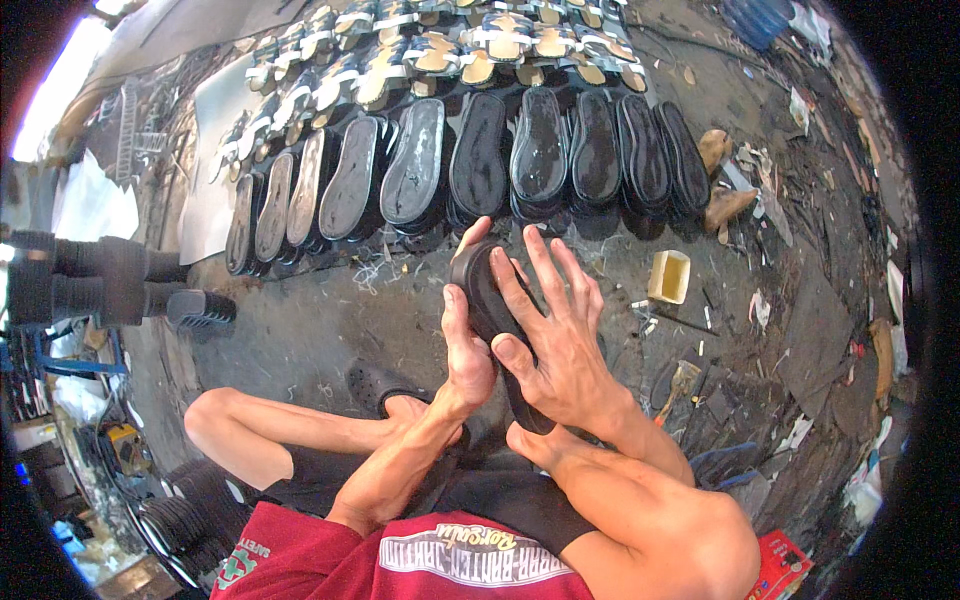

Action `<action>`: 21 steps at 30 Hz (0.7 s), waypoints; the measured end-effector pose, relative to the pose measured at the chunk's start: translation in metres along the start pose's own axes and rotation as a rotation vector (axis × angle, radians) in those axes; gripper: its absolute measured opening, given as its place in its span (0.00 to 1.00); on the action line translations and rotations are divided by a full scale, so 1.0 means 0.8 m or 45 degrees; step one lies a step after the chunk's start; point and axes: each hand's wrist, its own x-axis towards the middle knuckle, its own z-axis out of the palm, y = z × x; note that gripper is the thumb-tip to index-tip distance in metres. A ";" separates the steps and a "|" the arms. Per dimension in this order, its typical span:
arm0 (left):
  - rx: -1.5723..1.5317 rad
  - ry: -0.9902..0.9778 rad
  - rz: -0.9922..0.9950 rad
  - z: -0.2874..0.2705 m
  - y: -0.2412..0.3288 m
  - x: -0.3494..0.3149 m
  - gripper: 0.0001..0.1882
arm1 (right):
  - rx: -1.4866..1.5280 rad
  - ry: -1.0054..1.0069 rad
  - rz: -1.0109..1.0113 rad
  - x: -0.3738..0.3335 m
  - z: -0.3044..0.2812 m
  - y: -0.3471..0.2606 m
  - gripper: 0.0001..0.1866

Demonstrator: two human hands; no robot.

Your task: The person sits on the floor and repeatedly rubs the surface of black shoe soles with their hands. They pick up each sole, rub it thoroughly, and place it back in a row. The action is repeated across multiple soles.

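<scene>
Between my two hands is a dark shoe sole (478, 272), held tilted above my lap with its upper end pointing away from me. My left hand (468, 345) cradles it from the left and below, with the thumb along the near edge and fingertips showing past the far end. Across the sole's right side lies my right hand (562, 350), its thumb and index finger pressing on the surface while the other fingers spread out to the right. Just beyond my hands stand stacks of black soles (490, 150) in a curved row.
Behind the stacks lie many pale insoles with straps (435, 52). To the right are a small yellowish container (668, 277), a brush (681, 384) and wooden shoe lasts (728, 208). Dark sole stacks (75, 295) lie at the left. Scraps litter the floor.
</scene>
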 end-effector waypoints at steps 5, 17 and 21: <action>0.111 -0.038 -0.089 -0.003 0.006 0.001 0.37 | 0.054 -0.007 0.014 0.002 0.005 0.009 0.40; 0.169 -0.126 -0.206 -0.017 0.008 0.015 0.35 | -0.063 -0.062 -0.013 0.006 0.007 0.030 0.35; 0.062 -0.061 -0.438 -0.021 0.020 0.017 0.34 | -0.187 -0.128 -0.031 0.009 -0.002 0.033 0.33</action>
